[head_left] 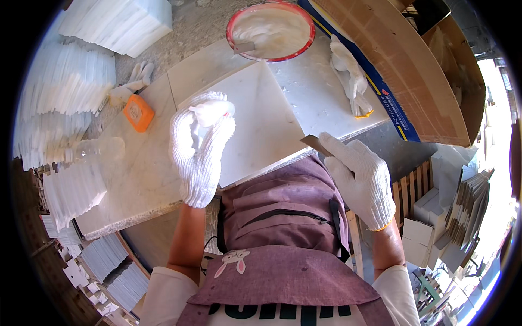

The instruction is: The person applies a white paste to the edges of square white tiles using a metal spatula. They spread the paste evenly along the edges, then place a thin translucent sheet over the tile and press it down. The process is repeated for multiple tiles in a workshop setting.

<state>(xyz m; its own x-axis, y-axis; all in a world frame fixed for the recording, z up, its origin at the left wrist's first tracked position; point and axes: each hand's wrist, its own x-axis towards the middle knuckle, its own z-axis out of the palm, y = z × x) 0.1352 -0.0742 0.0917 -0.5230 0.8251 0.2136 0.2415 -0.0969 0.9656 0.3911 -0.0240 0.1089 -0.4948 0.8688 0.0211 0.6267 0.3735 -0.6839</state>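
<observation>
My left hand, in a white knitted glove, is closed around a small white object with a bit of red on it; the fingers cover much of it. It is above the left edge of a square white stone slab lying on the table. My right hand, also gloved, grips a flat metal scraper blade between thumb and fingers, just beyond the slab's right front corner. Behind the slab is a red-rimmed basin of white paste, with another scraper at its near rim.
White gloves lie on the table right of the basin, beside a large cardboard box. An orange case is at the left. Stacks of white stone slabs crowd the far left; a clear plastic bottle lies there.
</observation>
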